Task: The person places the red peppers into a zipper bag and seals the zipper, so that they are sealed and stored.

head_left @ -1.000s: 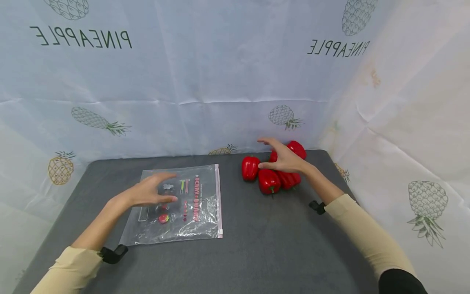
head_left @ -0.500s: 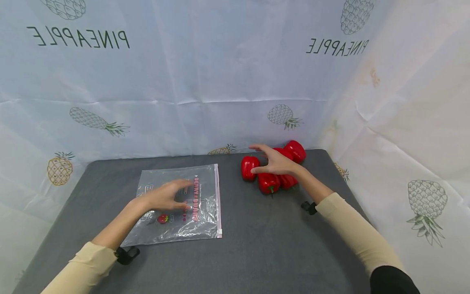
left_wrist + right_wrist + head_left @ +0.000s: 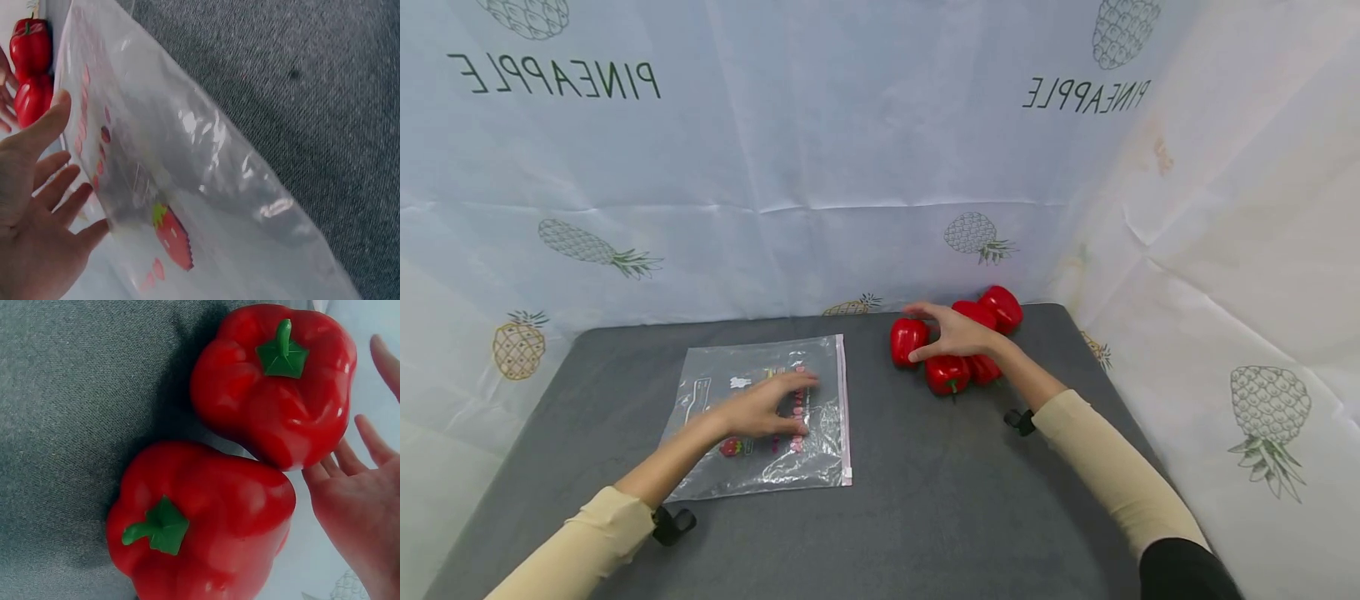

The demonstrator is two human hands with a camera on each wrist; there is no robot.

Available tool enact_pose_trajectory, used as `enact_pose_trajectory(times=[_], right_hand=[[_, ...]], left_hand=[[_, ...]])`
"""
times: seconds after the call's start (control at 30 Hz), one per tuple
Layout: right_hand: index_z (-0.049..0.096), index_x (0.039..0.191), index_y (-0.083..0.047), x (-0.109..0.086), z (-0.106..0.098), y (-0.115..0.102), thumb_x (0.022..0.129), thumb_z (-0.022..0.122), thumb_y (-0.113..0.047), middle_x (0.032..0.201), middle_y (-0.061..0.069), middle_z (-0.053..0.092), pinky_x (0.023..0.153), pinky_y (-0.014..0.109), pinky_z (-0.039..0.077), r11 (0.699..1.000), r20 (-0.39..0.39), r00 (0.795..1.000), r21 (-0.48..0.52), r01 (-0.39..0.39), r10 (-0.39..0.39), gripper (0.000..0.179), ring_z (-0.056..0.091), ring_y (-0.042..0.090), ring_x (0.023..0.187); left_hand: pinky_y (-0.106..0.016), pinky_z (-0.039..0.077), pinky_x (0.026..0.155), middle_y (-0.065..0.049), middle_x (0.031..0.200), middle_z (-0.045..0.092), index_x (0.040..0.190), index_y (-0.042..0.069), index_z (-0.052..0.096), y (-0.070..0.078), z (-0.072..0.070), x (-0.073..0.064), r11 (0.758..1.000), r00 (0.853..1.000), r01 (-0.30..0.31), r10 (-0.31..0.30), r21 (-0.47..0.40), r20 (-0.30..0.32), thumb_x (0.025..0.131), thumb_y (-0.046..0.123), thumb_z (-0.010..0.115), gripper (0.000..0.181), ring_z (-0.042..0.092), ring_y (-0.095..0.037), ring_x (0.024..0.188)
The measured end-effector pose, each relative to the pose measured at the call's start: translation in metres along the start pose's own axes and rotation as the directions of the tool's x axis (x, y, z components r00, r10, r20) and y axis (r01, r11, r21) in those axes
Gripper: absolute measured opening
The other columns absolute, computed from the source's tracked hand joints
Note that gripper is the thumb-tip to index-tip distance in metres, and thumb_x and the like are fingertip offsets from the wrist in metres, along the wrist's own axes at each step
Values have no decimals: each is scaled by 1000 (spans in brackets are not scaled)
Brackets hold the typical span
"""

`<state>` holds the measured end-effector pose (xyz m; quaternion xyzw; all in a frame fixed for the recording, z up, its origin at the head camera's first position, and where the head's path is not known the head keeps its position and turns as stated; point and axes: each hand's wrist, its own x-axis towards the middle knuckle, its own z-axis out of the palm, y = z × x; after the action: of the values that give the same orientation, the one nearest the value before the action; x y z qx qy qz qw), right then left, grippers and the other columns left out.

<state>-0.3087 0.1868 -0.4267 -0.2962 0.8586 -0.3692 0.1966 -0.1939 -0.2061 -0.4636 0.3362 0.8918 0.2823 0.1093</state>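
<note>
A clear zip bag (image 3: 775, 473) with red lettering and a printed strawberry (image 3: 174, 237) lies flat on the dark table. Over its printed middle hovers my left hand (image 3: 766, 410), thumb and fingers spread apart with nothing between them. Several shiny red bell peppers are bunched at the back right. My right hand (image 3: 957, 333) is over this group, its thumb and fingers parted towards the leftmost pepper (image 3: 906, 342). In the right wrist view, two peppers with green stems, an upper one (image 3: 275, 394) and a lower one (image 3: 219, 512), lie beside the hand and its spread fingers.
The dark grey tabletop (image 3: 887, 517) ends at the back against a white cloth wall (image 3: 790, 250) printed with pineapples. A second cloth wall (image 3: 1210, 317) rises along the right side. The bag's zip edge (image 3: 843, 400) faces the peppers.
My left hand has slid to the right over the bag, towards its zip edge. My right hand has moved left and slightly nearer, towards the leftmost pepper. Bag and peppers have not moved.
</note>
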Motion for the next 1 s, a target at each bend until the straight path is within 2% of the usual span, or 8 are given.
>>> enact_pose_trajectory(times=[0.33, 0.47, 0.53, 0.67, 0.8, 0.9, 1.0], right_hand=[[41, 164, -15, 5, 3, 0, 87, 89, -29, 165, 14, 47, 115, 61, 55, 997, 33, 998, -60, -55, 57, 92, 44, 38, 151], [41, 164, -14, 8, 4, 0, 86, 90, -28, 163, 14, 49, 116, 61, 54, 994, 34, 997, -82, -70, 73, 93, 46, 38, 150], [41, 164, -12, 10, 4, 0, 87, 89, -25, 163, 14, 49, 116, 61, 54, 995, 31, 997, -82, -64, 66, 92, 47, 38, 150], [40, 164, -7, 12, 5, 1, 90, 87, -21, 164, 16, 49, 116, 60, 54, 997, 38, 998, -67, -40, 43, 88, 48, 40, 151], [42, 163, -9, 13, 6, 0, 92, 86, -20, 165, 17, 48, 116, 59, 55, 998, 55, 998, -57, -32, 35, 85, 49, 42, 150], [43, 163, -10, 15, 8, 0, 92, 85, -21, 165, 16, 49, 116, 58, 56, 997, 54, 998, -71, -33, 37, 83, 49, 41, 150], [45, 163, -10, 16, 8, 0, 93, 85, -21, 164, 15, 50, 114, 57, 57, 996, 48, 998, -85, -36, 40, 82, 51, 40, 149]], left_hand=[[-68, 42, 122, -28, 146, 66, 137, -9, 68, 0, 8, 5, 999, 999, 11, -9, 43, -50, 93, 13, 86, 52, 54, -55, 145], [-69, 44, 120, -25, 141, 69, 132, -7, 72, -4, 11, 5, 1000, 997, -1, 2, 21, -73, 94, 12, 85, 45, 54, -55, 144], [-70, 45, 118, -23, 138, 70, 131, -5, 73, -11, 15, 6, 1000, 995, -27, 29, 16, -94, 94, 16, 86, 44, 54, -57, 144], [-65, 51, 114, -16, 140, 69, 135, 1, 73, -43, 31, 9, 997, 989, -62, 67, 37, -133, 92, 31, 89, 54, 59, -48, 140], [-59, 54, 113, -10, 147, 66, 142, 5, 70, -72, 44, 12, 996, 991, -40, 50, 79, -124, 86, 51, 91, 75, 62, -37, 140], [-56, 55, 113, -8, 148, 65, 144, 8, 69, -80, 48, 13, 993, 992, -37, 50, 109, -118, 82, 62, 89, 85, 62, -34, 140], [-55, 56, 110, -9, 145, 66, 143, 7, 70, -74, 46, 12, 993, 990, -54, 67, 104, -127, 83, 60, 90, 83, 64, -34, 135]])
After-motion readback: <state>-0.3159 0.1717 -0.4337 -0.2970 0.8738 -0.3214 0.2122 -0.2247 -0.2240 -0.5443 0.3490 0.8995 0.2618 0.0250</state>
